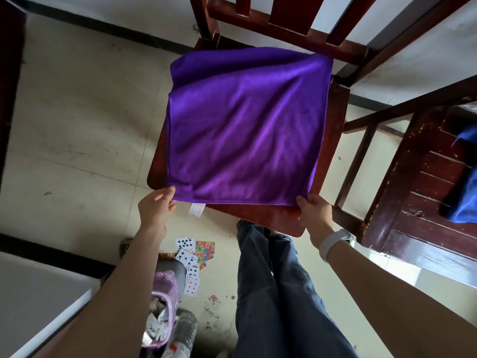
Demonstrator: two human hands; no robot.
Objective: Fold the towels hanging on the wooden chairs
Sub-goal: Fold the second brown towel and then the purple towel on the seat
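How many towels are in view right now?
2. A purple towel lies on the near chair seat, both hands pinching its near corners; a blue towel lies on the right chair, partly cut off.

View: one head-worn wide-angle camera; no second view to share with.
Position: above the chair (pixel 320 151), over the person's own legs (pixel 278 293).
Facing: forward and steeply down, onto the seat and the floor (pixel 77 120).
Nearness: close; both forearms run in from the bottom corners to the hands, the left hand (pixel 154 208) and right hand (pixel 315 210), at the seat's near edge.
Centre: the towel (pixel 240 130) fills the middle.
Edges: lines bow outward; a second chair (pixel 423 192) at right.
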